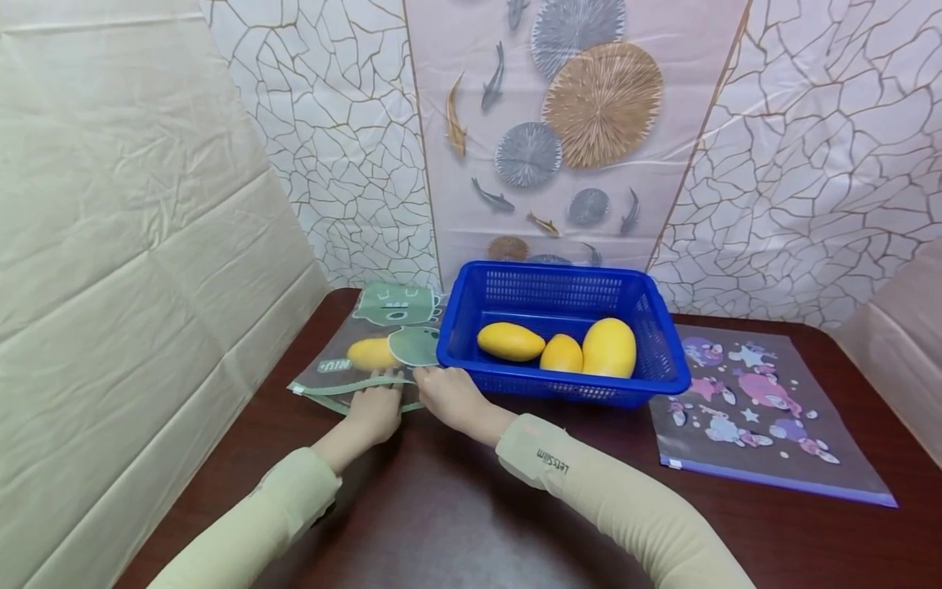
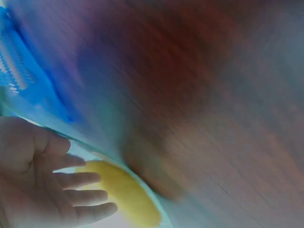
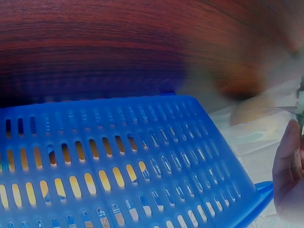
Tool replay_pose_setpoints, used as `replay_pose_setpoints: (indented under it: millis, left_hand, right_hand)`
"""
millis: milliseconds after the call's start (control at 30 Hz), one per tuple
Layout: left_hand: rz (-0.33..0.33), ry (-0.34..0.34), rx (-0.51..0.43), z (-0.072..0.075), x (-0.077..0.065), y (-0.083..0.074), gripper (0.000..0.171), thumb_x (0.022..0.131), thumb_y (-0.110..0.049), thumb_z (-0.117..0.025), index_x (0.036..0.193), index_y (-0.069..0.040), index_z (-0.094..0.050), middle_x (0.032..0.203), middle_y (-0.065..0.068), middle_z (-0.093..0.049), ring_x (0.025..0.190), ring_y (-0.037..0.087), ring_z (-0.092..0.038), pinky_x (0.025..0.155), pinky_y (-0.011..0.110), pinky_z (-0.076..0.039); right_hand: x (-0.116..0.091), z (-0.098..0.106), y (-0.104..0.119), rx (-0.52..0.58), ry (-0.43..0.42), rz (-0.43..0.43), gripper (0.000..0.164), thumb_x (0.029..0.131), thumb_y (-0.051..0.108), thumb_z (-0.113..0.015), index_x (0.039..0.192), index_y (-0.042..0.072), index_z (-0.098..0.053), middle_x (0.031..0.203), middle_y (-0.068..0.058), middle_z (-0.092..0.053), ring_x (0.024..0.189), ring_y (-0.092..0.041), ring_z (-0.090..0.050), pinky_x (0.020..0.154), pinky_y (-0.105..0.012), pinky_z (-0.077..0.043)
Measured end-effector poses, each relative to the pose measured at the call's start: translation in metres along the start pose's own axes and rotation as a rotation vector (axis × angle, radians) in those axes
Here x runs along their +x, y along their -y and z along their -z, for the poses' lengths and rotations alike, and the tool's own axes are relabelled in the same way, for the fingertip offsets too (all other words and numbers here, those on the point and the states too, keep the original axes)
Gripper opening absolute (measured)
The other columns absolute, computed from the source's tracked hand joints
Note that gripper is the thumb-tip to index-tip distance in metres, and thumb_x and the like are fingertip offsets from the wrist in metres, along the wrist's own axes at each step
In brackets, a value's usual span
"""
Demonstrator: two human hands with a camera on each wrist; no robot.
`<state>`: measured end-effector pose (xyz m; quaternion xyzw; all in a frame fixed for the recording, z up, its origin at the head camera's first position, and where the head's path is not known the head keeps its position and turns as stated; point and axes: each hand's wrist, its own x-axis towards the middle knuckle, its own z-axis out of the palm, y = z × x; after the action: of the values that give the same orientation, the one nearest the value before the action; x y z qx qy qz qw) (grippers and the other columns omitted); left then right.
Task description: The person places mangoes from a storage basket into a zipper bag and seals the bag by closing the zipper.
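A clear zip bag [image 1: 414, 346] with green cartoon prints lies at the table's left, its green-edged mouth toward me. A yellow mango [image 1: 371, 354] lies inside it. My left hand [image 1: 377, 409] is at the mouth, fingers extended toward the mango. In the left wrist view, the straight fingers of that hand [image 2: 47, 180] reach right to the mango's [image 2: 128, 197] side. My right hand [image 1: 452, 397] pinches the bag's right corner near the basket. Only part of this hand [image 3: 287, 171] shows in the right wrist view.
A blue plastic basket [image 1: 562, 272] stands right of the bag, with three mangoes [image 1: 511, 341] inside. Farther right, a second zip bag [image 1: 751, 415] with pink and purple prints lies flat. Patterned cloth walls [image 1: 353, 164] rise behind the dark wooden table [image 1: 441, 523].
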<state>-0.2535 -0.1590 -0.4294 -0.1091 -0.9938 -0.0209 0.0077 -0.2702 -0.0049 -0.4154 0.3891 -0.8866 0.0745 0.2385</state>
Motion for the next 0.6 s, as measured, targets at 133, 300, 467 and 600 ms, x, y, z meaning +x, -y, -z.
replay_pose_setpoints:
  millis: [133, 300, 467, 600]
  left_hand:
    - [-0.054, 0.005, 0.022, 0.005, -0.022, 0.001, 0.045, 0.091, -0.014, -0.054, 0.134, 0.001, -0.049, 0.13, 0.022, -0.054, 0.116, 0.042, -0.052, 0.094, 0.053, -0.042]
    - [-0.121, -0.059, 0.038, 0.012, -0.044, 0.002, 0.042, 0.09, -0.014, -0.058, 0.129, 0.0, -0.053, 0.125, 0.02, -0.057, 0.115, 0.038, -0.054, 0.088, 0.05, -0.048]
    - [-0.188, -0.177, 0.025, 0.023, -0.053, 0.001, 0.031, 0.084, -0.012, -0.063, 0.115, -0.005, -0.064, 0.093, 0.011, -0.068, 0.082, 0.031, -0.066, 0.06, 0.041, -0.051]
    - [-0.263, -0.34, 0.018, 0.032, -0.051, 0.004, 0.007, 0.075, -0.006, -0.068, 0.081, -0.009, -0.066, 0.062, 0.002, -0.059, 0.054, 0.021, -0.057, 0.044, 0.034, -0.04]
  right_hand:
    - [0.0, 0.0, 0.0, -0.013, -0.012, -0.002, 0.01, 0.081, 0.012, -0.065, 0.078, 0.008, -0.056, 0.07, -0.004, -0.064, 0.058, -0.019, -0.063, 0.048, -0.032, -0.049]
    - [-0.002, 0.0, 0.001, -0.002, -0.017, 0.002, 0.01, 0.08, 0.011, -0.065, 0.078, 0.008, -0.056, 0.069, -0.003, -0.064, 0.058, -0.019, -0.063, 0.049, -0.032, -0.049]
    - [-0.004, 0.0, 0.001, 0.011, 0.016, -0.005, 0.011, 0.079, 0.013, -0.066, 0.078, 0.009, -0.056, 0.068, -0.001, -0.063, 0.058, -0.019, -0.063, 0.049, -0.033, -0.049]
    - [-0.008, 0.0, 0.001, 0.003, 0.032, 0.012, 0.011, 0.081, 0.013, -0.065, 0.076, 0.01, -0.055, 0.067, -0.001, -0.062, 0.056, -0.018, -0.062, 0.047, -0.032, -0.047]
